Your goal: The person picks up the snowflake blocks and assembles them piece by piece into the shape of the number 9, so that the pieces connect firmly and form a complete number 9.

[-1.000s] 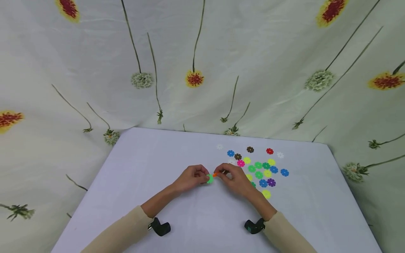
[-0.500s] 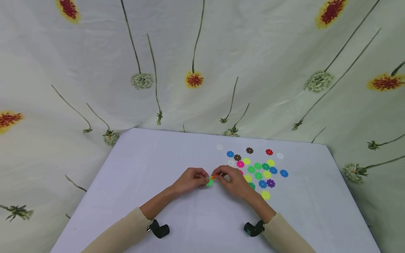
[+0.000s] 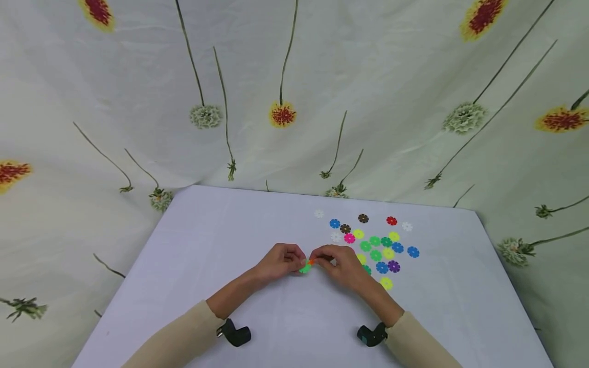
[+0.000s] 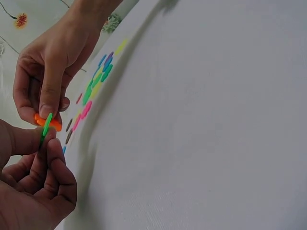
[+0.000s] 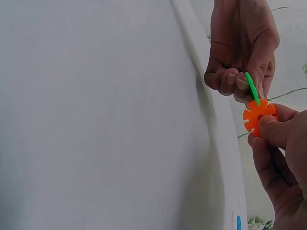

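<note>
My left hand (image 3: 279,263) pinches a light green notched interlocking disc (image 5: 252,88) between thumb and fingertips. Facing it, my right hand (image 3: 342,265) holds an orange notched interlocking disc (image 5: 254,115) by its edge, the thumb lying over part of its face. The two discs meet edge to edge at an angle, the green one's rim right at a slot of the orange one in the right wrist view. In the left wrist view, the green disc stands edge-on and crosses in front of the orange one. Both hands are near the middle of the white table (image 3: 207,230).
Loose notched discs in several colours lie spread on the table's right half, among them a red disc (image 3: 391,221), a purple disc (image 3: 393,266) and a yellow disc (image 3: 386,283). Some are partly behind my right hand. A flower-printed cloth (image 3: 391,102) hangs beyond the table.
A second ago a small gap showed between the orange and green discs; now they overlap. Both hands have come slightly closer to my body. The loose discs lie as before.
</note>
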The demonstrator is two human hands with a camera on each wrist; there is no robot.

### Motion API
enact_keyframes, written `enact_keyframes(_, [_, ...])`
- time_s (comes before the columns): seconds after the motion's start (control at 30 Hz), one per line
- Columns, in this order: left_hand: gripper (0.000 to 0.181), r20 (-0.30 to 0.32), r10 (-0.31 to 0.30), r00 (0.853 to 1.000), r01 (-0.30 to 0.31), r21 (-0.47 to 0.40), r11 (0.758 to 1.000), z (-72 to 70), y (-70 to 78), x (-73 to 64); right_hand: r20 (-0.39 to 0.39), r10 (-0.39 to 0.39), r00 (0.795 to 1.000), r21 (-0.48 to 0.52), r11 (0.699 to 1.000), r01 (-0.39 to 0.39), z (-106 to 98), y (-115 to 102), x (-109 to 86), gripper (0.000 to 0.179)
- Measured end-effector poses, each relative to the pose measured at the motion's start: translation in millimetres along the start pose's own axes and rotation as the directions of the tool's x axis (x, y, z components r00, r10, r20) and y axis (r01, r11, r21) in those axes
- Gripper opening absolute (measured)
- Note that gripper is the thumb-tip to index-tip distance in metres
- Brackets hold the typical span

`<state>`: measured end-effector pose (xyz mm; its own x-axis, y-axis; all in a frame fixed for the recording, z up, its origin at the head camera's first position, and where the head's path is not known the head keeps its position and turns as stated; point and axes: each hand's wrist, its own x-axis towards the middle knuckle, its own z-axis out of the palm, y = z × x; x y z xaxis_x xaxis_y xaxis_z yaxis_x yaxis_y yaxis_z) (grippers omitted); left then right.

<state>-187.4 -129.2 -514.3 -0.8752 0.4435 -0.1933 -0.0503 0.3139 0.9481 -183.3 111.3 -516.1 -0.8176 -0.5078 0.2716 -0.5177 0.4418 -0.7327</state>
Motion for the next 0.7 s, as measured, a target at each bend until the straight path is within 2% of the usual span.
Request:
enact_keyframes(0.17, [0.016,-0.04,-0.029,0.999,0.027,-0.039,0.999,3.1,3.9,0.1,-0.057,-0.08,0.995,-0.077,0.994,0.076,1,-2,-0.9,0.019])
enact_keyframes(0.3, [0.017,-0.065,-0.045,0.997,0.042,-0.048,0.998,6.0,6.6,-1.4,-0.071,-0.162,0.984,-0.166,0.975,0.149,3,-6,-2.1,0.019])
enact_keyframes(0.43, [0.017,-0.094,-0.052,0.994,0.045,-0.073,0.996,10.2,6.8,-2.4,-0.086,-0.223,0.971,-0.212,0.956,0.201,4,-8,-3.4,0.019])
enact_keyframes(0.6, [0.018,-0.106,-0.046,0.993,0.034,-0.108,0.994,13.5,6.0,-1.4,-0.125,-0.186,0.975,-0.182,0.97,0.162,9,-6,-5.4,0.02])
enact_keyframes(0.7, [0.019,-0.099,-0.039,0.994,0.029,-0.097,0.995,11.8,5.3,-0.7,-0.112,-0.138,0.984,-0.133,0.983,0.123,8,-5,-5.2,0.02])
